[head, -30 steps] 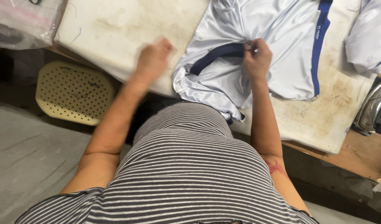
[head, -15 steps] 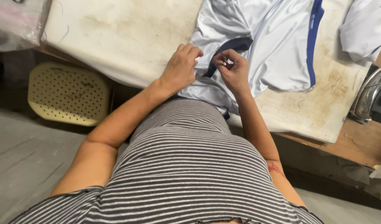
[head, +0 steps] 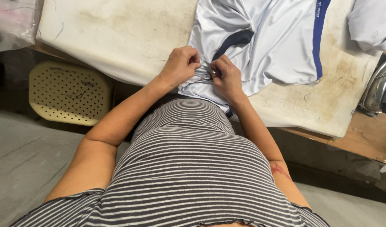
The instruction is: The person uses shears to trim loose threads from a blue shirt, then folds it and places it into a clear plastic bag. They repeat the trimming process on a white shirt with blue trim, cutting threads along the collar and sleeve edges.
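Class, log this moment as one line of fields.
left hand: pinching hem | right hand: pinching hem | item: shiny white garment with navy trim | surface: stained white padded board

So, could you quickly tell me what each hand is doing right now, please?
Left hand: closed, pinching the edge of the shiny white garment with navy trim.
Right hand: closed, gripping the same edge.

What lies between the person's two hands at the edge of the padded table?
In the head view, a bunched fold of the pale blue garment fills the narrow gap between the left hand and right hand; both pinch it.
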A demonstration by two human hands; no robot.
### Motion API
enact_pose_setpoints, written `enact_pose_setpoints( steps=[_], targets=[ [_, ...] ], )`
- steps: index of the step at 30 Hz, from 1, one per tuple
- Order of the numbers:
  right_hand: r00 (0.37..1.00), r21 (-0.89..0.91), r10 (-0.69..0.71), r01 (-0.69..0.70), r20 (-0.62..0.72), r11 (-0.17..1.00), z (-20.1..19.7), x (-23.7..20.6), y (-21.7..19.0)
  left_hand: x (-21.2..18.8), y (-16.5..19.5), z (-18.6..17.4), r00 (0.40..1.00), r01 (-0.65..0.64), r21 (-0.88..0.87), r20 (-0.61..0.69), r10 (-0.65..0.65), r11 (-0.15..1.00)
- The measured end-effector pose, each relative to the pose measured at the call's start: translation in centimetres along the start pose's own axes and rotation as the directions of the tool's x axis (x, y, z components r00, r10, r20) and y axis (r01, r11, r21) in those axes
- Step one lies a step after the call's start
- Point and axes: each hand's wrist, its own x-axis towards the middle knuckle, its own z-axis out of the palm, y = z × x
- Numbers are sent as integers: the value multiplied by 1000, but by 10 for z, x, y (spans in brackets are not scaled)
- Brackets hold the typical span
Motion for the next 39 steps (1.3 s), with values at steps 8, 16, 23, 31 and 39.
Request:
enact_pose_setpoints(
  steps=[8, 16, 23, 31, 39],
  targets=[
    [961, 352, 249, -195, -117, 916, -37, 6, -16, 5, 34, -40, 977, 182, -682, 205, -53, 708],
    [966, -296, -187, 129, -178, 946, -53, 5, -81, 9, 61, -58, 992, 3, -717, 91, 90, 697],
    [960, -443, -222, 126, -171, 888, -42, 20, -85, 11, 69, -60, 993, -5, -690, 81, 84, 724],
    [954, -189, -108, 56, -279, 980, -40, 14, -61, 10, 56, -79, 953, -175, -10, -252, 167, 984],
    [813, 707, 581, -433, 39, 559, -7, 16, 6, 13, 63, -16, 981, -191, 235, 11, 194, 953]
  ],
)
